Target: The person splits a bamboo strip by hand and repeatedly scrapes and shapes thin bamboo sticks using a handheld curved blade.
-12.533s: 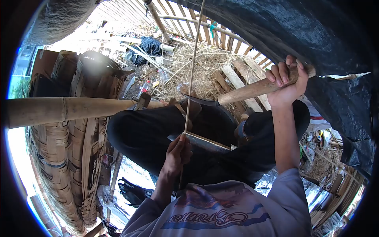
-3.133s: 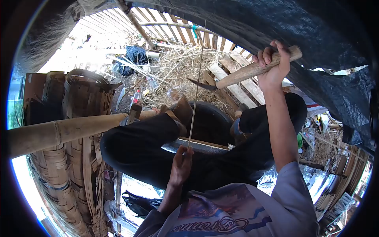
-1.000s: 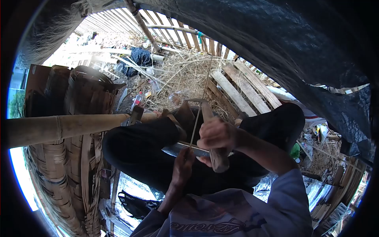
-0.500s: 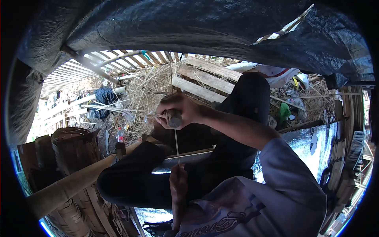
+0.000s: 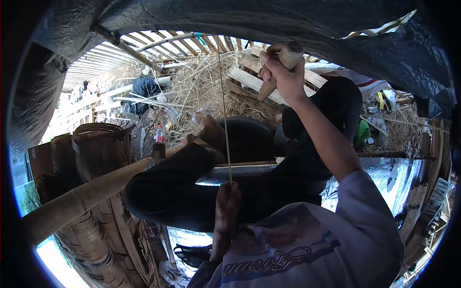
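My right hand (image 5: 287,79) is raised at the upper middle, its fingers wrapped round a short, thick wooden stick (image 5: 291,54) with a blunt round end. The stick slants down to the left. Low in the middle, my left hand (image 5: 227,204) is closed on the near end of a long, thin strip (image 5: 225,120), perhaps bamboo. That strip runs away from me almost straight, up towards the slatted fence. A gap separates my right hand from the strip. Between my bent legs lies a dark, round-edged object (image 5: 249,137), partly hidden.
A thick bamboo pole (image 5: 86,194) crosses at my left, beside rolled woven bamboo sheets (image 5: 101,149). Straw and wooden planks (image 5: 254,81) lie ahead, with a red-labelled bottle (image 5: 159,134) on the ground. Dark tarpaulin (image 5: 230,21) hangs low overhead.
My right hand has moved up and to the right with the wooden stick, away from the thin strip. My left hand still holds the strip. The whole view has shifted slightly.
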`<state>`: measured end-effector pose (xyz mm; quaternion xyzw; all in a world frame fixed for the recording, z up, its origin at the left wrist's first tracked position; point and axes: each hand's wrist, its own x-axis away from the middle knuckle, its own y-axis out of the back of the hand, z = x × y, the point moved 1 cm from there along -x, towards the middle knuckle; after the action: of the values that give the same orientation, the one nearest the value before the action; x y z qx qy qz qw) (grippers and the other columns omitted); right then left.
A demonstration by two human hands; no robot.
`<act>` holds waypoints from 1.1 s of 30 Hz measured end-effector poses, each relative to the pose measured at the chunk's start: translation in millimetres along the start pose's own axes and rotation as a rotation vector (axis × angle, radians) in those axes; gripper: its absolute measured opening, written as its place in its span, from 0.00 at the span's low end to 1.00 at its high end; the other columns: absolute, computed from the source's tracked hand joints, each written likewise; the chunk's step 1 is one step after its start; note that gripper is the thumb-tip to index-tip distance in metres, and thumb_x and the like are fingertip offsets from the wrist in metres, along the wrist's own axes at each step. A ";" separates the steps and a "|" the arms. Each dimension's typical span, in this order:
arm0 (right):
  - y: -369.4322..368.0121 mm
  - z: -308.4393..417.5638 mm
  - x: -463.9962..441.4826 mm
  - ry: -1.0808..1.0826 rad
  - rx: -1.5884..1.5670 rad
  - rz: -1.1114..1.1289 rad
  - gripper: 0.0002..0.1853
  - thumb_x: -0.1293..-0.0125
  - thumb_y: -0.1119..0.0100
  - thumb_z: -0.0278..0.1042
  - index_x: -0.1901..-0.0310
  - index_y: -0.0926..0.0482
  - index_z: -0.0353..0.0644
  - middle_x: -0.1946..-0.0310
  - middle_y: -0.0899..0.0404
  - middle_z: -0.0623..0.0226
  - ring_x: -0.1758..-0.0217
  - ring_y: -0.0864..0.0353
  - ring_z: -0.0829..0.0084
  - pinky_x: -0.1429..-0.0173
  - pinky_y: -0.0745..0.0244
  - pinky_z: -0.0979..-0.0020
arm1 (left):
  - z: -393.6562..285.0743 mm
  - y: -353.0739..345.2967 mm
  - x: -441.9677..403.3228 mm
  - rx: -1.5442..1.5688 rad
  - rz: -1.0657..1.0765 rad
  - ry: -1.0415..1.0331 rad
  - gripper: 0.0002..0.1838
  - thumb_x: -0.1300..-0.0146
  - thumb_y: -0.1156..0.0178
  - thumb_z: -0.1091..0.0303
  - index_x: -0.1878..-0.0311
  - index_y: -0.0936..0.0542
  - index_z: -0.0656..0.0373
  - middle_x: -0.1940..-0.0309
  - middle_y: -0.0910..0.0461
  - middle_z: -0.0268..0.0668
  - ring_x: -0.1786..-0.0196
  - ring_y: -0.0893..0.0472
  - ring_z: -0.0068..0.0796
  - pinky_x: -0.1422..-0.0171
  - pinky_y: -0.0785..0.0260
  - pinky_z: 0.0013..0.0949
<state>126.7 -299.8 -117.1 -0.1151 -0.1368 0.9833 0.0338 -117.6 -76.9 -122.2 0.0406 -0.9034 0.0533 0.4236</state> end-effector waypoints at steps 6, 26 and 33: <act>-42.7 -53.8 41.2 0.026 0.559 0.287 0.19 0.47 0.34 0.43 0.61 0.23 0.36 0.72 0.20 0.59 0.70 0.20 0.70 0.61 0.25 0.68 | -11.6 -0.6 0.5 0.029 -0.005 -0.104 0.11 0.30 0.48 0.65 0.49 0.30 0.58 0.75 0.33 0.22 0.76 0.37 0.06 0.76 0.46 0.16; -75.2 -64.8 75.7 -0.357 0.379 0.650 0.18 0.41 0.33 0.42 0.80 0.28 0.42 0.84 0.27 0.75 0.80 0.28 0.85 0.76 0.34 0.80 | -25.9 4.6 -48.3 0.055 -0.061 -0.320 0.09 0.28 0.52 0.62 0.54 0.29 0.57 0.81 0.35 0.22 0.82 0.39 0.06 0.82 0.49 0.15; -46.2 22.8 47.2 0.055 -0.096 0.344 0.10 0.38 0.37 0.32 0.71 0.30 0.43 0.81 0.28 0.71 0.77 0.28 0.82 0.70 0.30 0.73 | -21.4 10.0 -61.9 0.083 -0.179 -0.277 0.10 0.27 0.53 0.59 0.61 0.29 0.54 0.84 0.38 0.21 0.84 0.41 0.07 0.83 0.50 0.16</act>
<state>77.1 -256.8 -93.2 -0.1652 -0.1611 0.9634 -0.1365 -63.0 -62.5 -156.9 0.1455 -0.9429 0.0466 0.2960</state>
